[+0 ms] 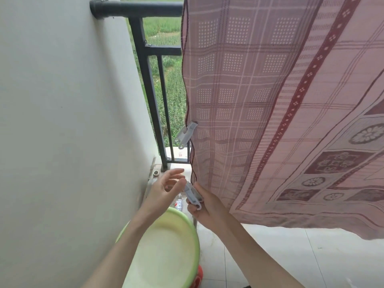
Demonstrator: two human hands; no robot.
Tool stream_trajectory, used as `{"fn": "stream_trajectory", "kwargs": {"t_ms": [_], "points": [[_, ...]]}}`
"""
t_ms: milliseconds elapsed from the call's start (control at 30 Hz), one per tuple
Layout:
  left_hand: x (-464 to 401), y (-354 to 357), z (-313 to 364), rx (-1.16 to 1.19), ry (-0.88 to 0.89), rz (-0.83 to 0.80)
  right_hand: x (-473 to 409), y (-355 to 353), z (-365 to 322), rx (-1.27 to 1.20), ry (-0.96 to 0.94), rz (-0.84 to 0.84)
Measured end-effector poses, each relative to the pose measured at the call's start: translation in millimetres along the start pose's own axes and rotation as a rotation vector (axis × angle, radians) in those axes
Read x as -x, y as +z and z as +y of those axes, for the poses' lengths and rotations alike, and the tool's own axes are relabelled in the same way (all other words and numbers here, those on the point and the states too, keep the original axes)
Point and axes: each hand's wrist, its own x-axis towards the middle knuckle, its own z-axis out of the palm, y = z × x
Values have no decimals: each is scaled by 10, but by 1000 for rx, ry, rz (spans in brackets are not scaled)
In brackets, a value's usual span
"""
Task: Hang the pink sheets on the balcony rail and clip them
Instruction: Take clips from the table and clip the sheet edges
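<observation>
Balcony, white wall, black rail (137, 8). Pink sheet (270, 100) hung, 1 clip (186, 134) on its left edge. Below it, right hand (204, 202) grips 2nd clip (193, 194), seemingly closed; left hand (166, 185) fingers spread, empty. Clipping step: next, squeeze clip open, seat over hem.

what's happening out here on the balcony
A person is pegging a pink sheet that already hangs over the black balcony rail. One grey clip is already on the sheet's left edge. The right hand grips a second grey clip near the sheet's lower edge, while the left hand is open beside it. A green basin sits on the floor below.
</observation>
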Motion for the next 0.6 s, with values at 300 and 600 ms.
{"fn": "stream_trajectory", "kwargs": {"t_ms": [300, 600], "points": [[17, 124, -392, 116, -144, 84, 27, -249, 294, 164, -39, 66], [-133, 456, -752, 188, -300, 77, -2, -680, 366, 255, 37, 208]]}}
